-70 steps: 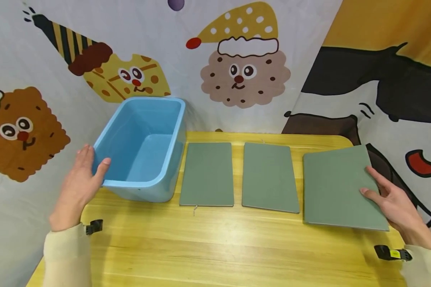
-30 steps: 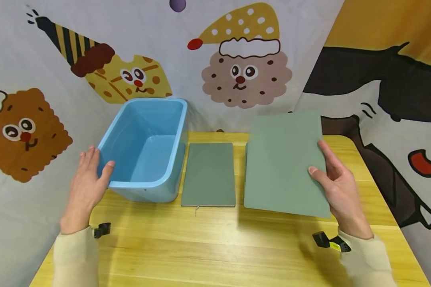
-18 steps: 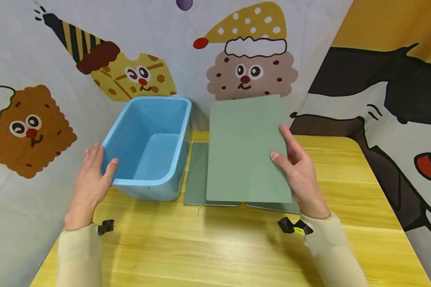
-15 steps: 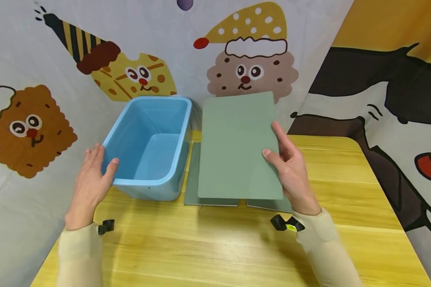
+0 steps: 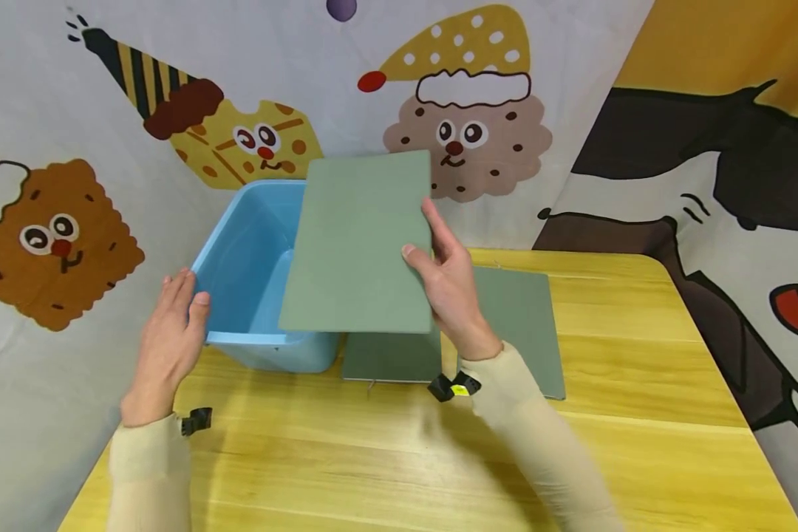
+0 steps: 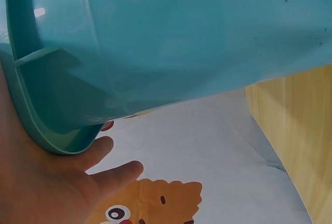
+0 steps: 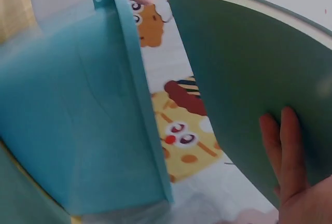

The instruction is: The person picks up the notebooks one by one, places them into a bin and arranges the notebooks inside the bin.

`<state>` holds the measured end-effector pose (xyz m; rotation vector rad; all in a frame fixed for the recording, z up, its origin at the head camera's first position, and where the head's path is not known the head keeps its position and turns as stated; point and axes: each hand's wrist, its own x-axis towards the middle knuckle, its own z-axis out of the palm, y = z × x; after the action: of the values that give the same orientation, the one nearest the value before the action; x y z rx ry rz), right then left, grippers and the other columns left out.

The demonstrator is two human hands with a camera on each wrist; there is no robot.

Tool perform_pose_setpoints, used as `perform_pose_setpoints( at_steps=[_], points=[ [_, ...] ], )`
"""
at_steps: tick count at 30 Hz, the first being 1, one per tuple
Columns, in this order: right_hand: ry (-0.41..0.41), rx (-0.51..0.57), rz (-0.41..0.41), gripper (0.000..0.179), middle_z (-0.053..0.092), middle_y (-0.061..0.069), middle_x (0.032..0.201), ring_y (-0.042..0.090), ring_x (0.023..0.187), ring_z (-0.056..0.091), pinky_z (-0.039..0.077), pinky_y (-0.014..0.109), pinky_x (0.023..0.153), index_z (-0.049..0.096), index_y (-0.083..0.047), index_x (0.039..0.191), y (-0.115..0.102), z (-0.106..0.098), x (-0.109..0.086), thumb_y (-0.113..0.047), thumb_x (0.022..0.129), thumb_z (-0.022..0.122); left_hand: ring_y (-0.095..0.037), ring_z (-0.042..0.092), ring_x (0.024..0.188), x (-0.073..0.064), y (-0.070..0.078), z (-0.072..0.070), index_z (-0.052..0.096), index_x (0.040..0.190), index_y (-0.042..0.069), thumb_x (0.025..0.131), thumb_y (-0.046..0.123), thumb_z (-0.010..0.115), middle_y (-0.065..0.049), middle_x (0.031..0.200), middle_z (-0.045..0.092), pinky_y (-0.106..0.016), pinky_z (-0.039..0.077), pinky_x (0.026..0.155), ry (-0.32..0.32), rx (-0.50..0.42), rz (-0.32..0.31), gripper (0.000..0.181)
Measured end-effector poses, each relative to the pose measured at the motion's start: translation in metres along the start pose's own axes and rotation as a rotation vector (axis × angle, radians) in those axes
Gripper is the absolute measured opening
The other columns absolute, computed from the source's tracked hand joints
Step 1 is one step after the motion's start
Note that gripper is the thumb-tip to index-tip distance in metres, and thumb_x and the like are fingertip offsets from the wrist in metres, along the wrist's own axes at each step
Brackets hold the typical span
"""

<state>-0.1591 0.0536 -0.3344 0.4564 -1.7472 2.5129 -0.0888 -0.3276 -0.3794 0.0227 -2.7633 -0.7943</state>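
A green notebook (image 5: 362, 244) is in my right hand (image 5: 448, 288), gripped by its right edge, thumb on the upper cover. It hangs tilted over the right part of a light blue plastic bin (image 5: 239, 338), hiding part of the rim. From the right wrist camera, the page edges show, and fingers (image 7: 293, 151) lie against the notebook's underside. My left hand (image 5: 169, 332) rests on the bin's near left corner with its fingers extended along the outside. The left wrist view shows the bin's rim (image 6: 39, 136) against that hand.
Two more green notebooks lie flat on the wooden table (image 5: 346, 458): one notebook (image 5: 392, 358) directly right of the bin, another notebook (image 5: 522, 310) farther right, partly behind my right arm. A cartoon-printed cloth (image 5: 592, 192) hangs behind the table.
My right hand has carried the notebook left from the table's right end, past the two lying notebooks, to over the bin. The left hand has stayed on the bin's corner.
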Motion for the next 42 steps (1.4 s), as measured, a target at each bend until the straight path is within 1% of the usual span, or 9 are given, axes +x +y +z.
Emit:
perform_pose_setpoints(
  at_steps=[5,8,12,14,21,28,32,37,42],
  points=[
    [-0.019,-0.052,-0.014,0.072,0.024,-0.003,0.170,0.006,0.152,0.026,0.031,0.028,0.120,0.028,-0.011,0.164,0.017,0.026,0.015,0.004,0.099,0.056,-0.044,0.006,0.157,0.000,-0.001,0.001,0.021,0.161,-0.006,0.109,0.061,0.016,-0.027,0.168,0.018,-0.061,0.006,0.125,-0.007,-0.012,-0.009,0.084],
    [-0.032,-0.127,-0.005,0.071,0.022,-0.002,0.171,0.006,0.154,0.020,0.026,0.027,0.122,0.027,-0.009,0.164,0.023,0.041,0.020,0.003,0.100,0.055,-0.044,0.006,0.157,0.001,-0.001,0.001,0.021,0.161,-0.006,0.108,0.063,0.013,-0.027,0.168,0.018,-0.061,0.006,0.125,-0.005,-0.006,-0.013,0.087],
    [-0.048,-0.215,0.023,0.070,0.023,0.000,0.171,0.009,0.155,0.019,0.024,0.031,0.124,0.027,-0.009,0.164,0.035,0.058,0.028,0.000,0.101,0.056,-0.044,0.006,0.157,0.001,0.000,0.002,0.021,0.161,-0.007,0.108,0.064,0.012,-0.028,0.168,0.018,-0.061,0.006,0.125,0.001,0.001,-0.022,0.089],
    [-0.056,-0.238,0.041,0.070,0.023,-0.001,0.171,0.008,0.155,0.019,0.022,0.031,0.125,0.027,-0.010,0.164,0.044,0.066,0.034,-0.002,0.101,0.056,-0.044,0.006,0.157,0.000,-0.001,0.001,0.020,0.161,-0.007,0.108,0.064,0.011,-0.028,0.168,0.017,-0.061,0.005,0.125,0.002,0.007,-0.028,0.089],
    [-0.111,-0.331,0.132,0.070,0.020,-0.002,0.172,0.010,0.156,0.016,0.023,0.027,0.123,0.022,-0.012,0.166,0.055,0.093,0.044,-0.002,0.103,0.050,-0.044,0.006,0.157,0.000,-0.001,-0.001,0.020,0.161,-0.007,0.109,0.062,0.011,-0.028,0.168,0.018,-0.061,0.006,0.125,0.005,0.016,-0.034,0.087],
    [-0.183,-0.322,0.195,0.071,0.015,0.000,0.173,0.008,0.155,0.012,0.018,0.023,0.123,0.017,-0.009,0.166,0.056,0.112,0.047,0.002,0.102,0.045,-0.045,0.008,0.157,0.000,0.001,0.002,0.023,0.160,-0.007,0.109,0.062,0.011,-0.027,0.168,0.019,-0.061,0.007,0.125,0.020,-0.004,-0.014,0.087],
    [-0.208,-0.321,0.240,0.072,0.013,-0.003,0.173,0.007,0.155,0.013,0.019,0.023,0.123,0.015,-0.011,0.167,0.056,0.120,0.049,0.002,0.102,0.044,-0.045,0.009,0.156,0.000,0.001,0.003,0.025,0.160,-0.008,0.109,0.062,0.012,-0.027,0.168,0.020,-0.061,0.008,0.125,0.027,-0.008,-0.004,0.087],
    [-0.225,-0.310,0.278,0.073,0.014,-0.003,0.173,0.009,0.155,0.014,0.019,0.023,0.123,0.014,-0.012,0.167,0.058,0.129,0.053,0.002,0.102,0.045,-0.046,0.010,0.156,-0.001,-0.001,0.002,0.024,0.160,-0.008,0.109,0.061,0.011,-0.027,0.167,0.020,-0.061,0.008,0.124,0.029,0.000,-0.003,0.086],
    [-0.218,-0.311,0.286,0.073,0.015,-0.002,0.173,0.010,0.156,0.014,0.019,0.024,0.123,0.015,-0.011,0.167,0.061,0.132,0.057,0.002,0.102,0.045,-0.046,0.008,0.156,0.000,0.000,0.002,0.023,0.160,-0.007,0.109,0.061,0.010,-0.027,0.168,0.019,-0.061,0.008,0.125,0.015,0.011,-0.007,0.086]
  ],
)
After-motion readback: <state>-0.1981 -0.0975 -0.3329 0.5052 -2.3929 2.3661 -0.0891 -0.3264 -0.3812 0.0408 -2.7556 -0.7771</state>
